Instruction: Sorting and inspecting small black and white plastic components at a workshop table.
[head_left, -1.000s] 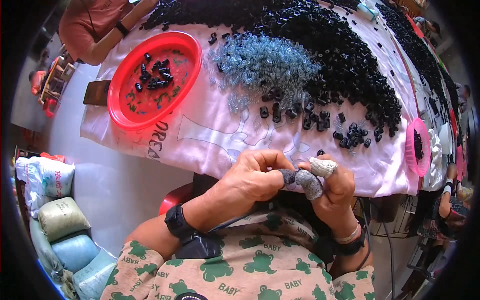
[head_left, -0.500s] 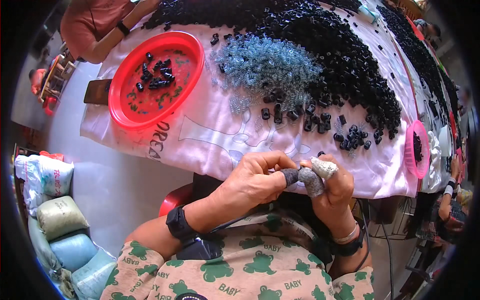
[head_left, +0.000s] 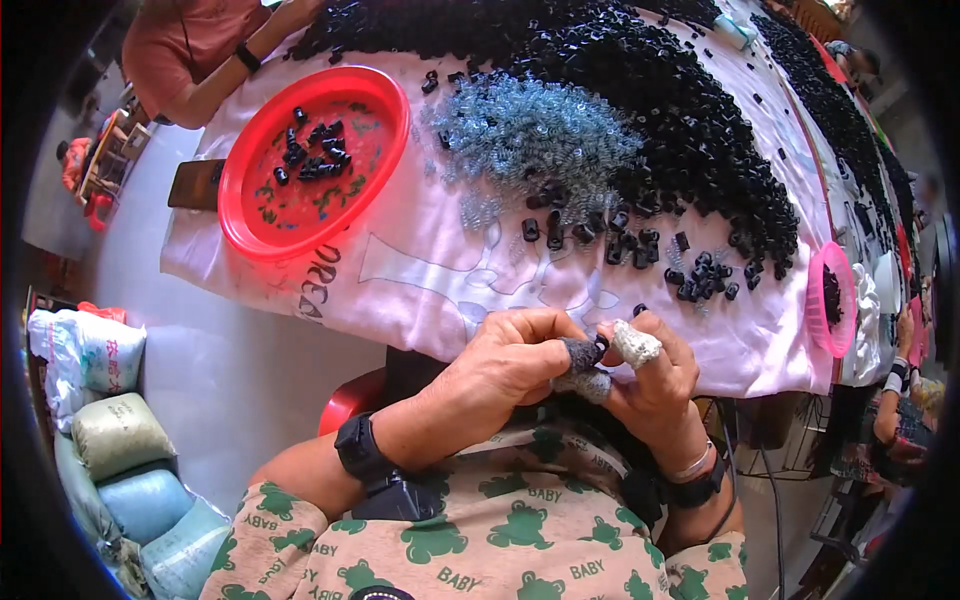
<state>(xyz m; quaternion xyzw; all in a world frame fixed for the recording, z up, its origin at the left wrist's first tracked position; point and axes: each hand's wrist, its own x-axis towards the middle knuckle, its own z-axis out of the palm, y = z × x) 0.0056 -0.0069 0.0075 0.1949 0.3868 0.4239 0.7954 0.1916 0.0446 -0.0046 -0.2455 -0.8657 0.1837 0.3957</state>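
The left hand [head_left: 515, 355], at lower center of the frame, pinches a small black plastic part [head_left: 601, 342] at the tip of a dark grey finger cover [head_left: 580, 353]. The right hand [head_left: 655, 385] is positioned just beside it, fingers bent; a white finger cover [head_left: 637, 345] fits one fingertip. Whether the right hand also grips the part cannot be told. Beyond the hands, a pale pink cloth [head_left: 740, 350] covers the table. Loose black parts [head_left: 700, 277] lie right of center. Clear coil springs [head_left: 540, 130] form a pile at upper center, adjoining a large black heap [head_left: 690, 130]. A round red tray [head_left: 230, 190] containing black pieces occupies the upper left; a pink basket [head_left: 848, 310] stands at the right.
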